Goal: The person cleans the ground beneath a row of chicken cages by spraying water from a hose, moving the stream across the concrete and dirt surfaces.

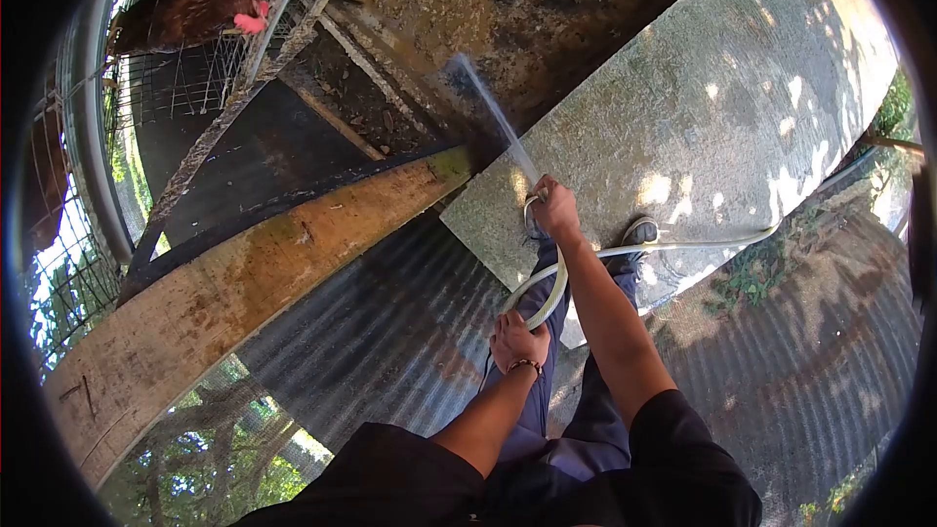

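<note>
A pale hose (683,245) runs across the concrete slab from the right and loops in front of my legs. My right hand (555,208) is closed around its front end, above my shoes. From there a jet of water (496,112) shoots up and to the left onto the dirty, wet ground (459,68) beyond the slab. Lower down, my left hand (517,340), with a bracelet at the wrist, grips the looped part of the hose near my thigh.
I stand on a concrete slab (673,117). A long wooden board (264,278) crosses the left side. Behind wire mesh (210,63) at upper left is a brown chicken (185,18) with a red comb. Corrugated sheets (376,307) lie below the board and at lower right.
</note>
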`<state>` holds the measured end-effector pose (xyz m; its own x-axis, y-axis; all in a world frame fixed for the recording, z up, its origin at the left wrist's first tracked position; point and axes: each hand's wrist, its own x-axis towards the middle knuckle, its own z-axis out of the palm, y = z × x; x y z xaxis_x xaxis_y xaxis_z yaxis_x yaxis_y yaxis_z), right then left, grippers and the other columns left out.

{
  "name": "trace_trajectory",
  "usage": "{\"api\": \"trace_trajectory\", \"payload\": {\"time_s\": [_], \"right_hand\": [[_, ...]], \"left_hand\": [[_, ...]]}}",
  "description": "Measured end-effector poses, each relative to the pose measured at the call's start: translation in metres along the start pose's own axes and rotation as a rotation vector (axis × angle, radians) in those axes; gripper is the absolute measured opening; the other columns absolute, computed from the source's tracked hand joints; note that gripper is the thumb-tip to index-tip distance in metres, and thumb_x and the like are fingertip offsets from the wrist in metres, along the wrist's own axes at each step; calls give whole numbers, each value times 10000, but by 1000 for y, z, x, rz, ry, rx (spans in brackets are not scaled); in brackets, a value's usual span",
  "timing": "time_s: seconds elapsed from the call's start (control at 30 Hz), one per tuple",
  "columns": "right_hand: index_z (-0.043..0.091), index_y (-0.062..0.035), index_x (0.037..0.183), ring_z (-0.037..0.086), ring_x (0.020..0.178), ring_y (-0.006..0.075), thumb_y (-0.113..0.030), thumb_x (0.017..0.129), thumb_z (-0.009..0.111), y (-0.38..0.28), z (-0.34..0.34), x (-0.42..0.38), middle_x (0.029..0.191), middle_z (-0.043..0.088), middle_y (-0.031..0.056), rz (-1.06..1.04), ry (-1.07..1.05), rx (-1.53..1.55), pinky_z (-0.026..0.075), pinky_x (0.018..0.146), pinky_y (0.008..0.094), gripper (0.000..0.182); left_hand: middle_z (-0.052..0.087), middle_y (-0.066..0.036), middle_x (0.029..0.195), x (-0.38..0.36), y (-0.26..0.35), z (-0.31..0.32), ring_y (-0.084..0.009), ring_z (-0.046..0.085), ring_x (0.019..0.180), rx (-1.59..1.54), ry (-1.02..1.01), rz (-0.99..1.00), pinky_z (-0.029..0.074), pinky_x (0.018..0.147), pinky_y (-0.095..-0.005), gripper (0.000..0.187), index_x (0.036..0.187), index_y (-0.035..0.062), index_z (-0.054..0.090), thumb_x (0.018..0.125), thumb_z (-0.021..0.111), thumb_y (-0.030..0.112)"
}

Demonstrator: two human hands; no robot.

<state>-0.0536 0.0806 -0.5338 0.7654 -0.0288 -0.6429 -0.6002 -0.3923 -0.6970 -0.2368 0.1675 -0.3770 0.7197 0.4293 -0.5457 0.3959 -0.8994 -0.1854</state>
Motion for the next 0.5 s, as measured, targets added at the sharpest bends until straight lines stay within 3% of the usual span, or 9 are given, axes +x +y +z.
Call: {"api": "trace_trajectory", "payload": {"time_s": [0.5], "right_hand": [[610,-70,997,667,813,429,-104,733,626,-14,-14,-7,836,664,284,50,104,92,524,749,475,266]], "left_hand": [[624,-101,1015,0,-3,4,-286,601,1049,-5,30,16,502,874,-439,321,936,74,563,749,679,308]]}}
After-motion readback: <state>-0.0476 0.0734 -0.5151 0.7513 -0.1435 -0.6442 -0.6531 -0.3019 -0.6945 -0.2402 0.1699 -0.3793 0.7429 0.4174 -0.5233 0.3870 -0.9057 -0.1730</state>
